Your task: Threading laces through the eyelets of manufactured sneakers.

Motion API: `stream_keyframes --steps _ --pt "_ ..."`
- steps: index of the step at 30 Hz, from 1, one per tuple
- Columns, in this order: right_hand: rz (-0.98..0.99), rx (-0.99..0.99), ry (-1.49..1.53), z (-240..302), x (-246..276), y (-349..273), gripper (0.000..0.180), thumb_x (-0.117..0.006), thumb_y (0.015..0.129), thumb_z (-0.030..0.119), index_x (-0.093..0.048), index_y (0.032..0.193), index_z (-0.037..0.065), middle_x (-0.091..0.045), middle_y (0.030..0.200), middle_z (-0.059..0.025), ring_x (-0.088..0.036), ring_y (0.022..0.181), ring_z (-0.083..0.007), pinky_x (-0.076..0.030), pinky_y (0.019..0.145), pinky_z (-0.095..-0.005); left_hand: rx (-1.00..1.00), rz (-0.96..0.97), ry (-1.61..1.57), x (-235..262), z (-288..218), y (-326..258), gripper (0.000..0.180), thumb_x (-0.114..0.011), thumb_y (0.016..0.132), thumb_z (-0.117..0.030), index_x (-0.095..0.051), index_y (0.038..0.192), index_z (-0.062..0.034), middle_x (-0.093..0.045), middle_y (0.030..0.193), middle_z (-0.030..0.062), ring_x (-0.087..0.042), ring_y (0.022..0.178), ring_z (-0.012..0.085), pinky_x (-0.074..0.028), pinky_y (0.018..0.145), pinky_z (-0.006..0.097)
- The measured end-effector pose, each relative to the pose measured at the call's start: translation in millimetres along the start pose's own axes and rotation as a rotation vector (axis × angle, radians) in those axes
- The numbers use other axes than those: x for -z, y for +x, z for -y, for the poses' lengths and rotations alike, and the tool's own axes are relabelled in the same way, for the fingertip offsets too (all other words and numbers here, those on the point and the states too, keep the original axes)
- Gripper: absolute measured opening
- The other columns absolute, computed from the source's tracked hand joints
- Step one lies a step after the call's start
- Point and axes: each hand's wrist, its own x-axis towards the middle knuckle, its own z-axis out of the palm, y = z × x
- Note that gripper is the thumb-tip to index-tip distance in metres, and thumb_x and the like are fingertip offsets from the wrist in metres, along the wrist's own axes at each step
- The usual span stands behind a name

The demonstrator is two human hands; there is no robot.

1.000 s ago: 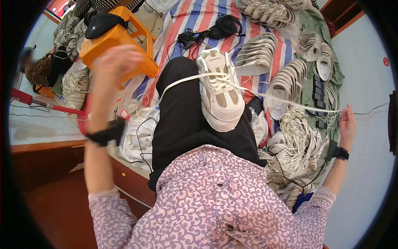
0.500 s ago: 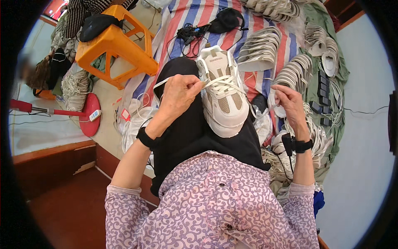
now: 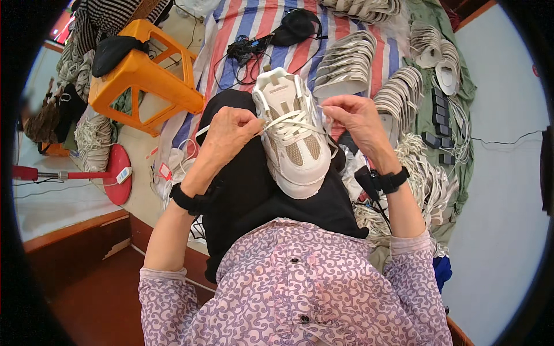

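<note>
A white and beige sneaker (image 3: 299,173) rests on my black-trousered lap, its toe toward me. White shoelace (image 3: 288,124) criss-crosses its tongue. Left of the shoe, my left hand (image 3: 229,134) is closed in a pinch on the shoelace, which runs from the shoe to its fingertips; a loose length shows behind the hand. On the other side, my right hand (image 3: 356,122) has thumb and forefinger pinched together close to the shoe's collar. Something pale shows at those fingertips, too small to make out.
An orange plastic stool (image 3: 144,81) bearing a black cap stands at the left. On the striped sheet (image 3: 242,23) lie a black cap with cables (image 3: 294,29) and rows of pale shoe parts (image 3: 346,60). Bundled white laces (image 3: 424,179) lie to the right; a red round base (image 3: 118,176) stands left.
My right hand has come leftward to the shoe's side from out over the shoe parts. My left hand still pinches the lace. The whole view has shifted slightly.
</note>
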Motion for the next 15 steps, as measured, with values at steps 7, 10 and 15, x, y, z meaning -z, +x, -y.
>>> stream_keyframes --steps 7,10,15 --pt "0.101 0.027 0.02 -4.1 -11.1 19.4 0.014 -0.07 0.088 0.002 -0.074 0.101 -0.002 -0.069 0.082 -0.0017 -0.059 0.07 -0.0062 -0.048 0.064 -0.0205 -0.077 -0.117 0.107 -11.9 -6.6 -5.0 0.027 -0.064 0.082 -0.019 -0.067 0.076 0.0066 -0.054 0.055 0.018 -0.054 0.047 0.0226 -0.042 0.052 0.036" --pt "0.126 0.019 -0.022 -1.7 -9.9 24.9 0.013 -0.071 0.087 0.002 -0.074 0.099 -0.002 -0.069 0.08 -0.0019 -0.059 0.068 -0.0065 -0.048 0.063 -0.021 -0.135 -0.169 0.165 -14.3 -5.8 -6.8 0.025 -0.064 0.084 -0.018 -0.066 0.077 0.006 -0.052 0.055 0.0155 -0.051 0.048 0.0188 -0.04 0.051 0.034" --pt "0.165 0.011 -0.292 18.8 -12.5 36.4 0.01 -0.072 0.083 0.0 -0.074 0.093 -0.003 -0.068 0.077 -0.0019 -0.059 0.067 -0.0071 -0.048 0.062 -0.0211 -0.186 -0.19 0.233 -15.1 -7.8 -5.3 0.025 -0.065 0.085 -0.018 -0.067 0.079 0.006 -0.053 0.055 0.0131 -0.049 0.049 0.0144 -0.039 0.05 0.032"
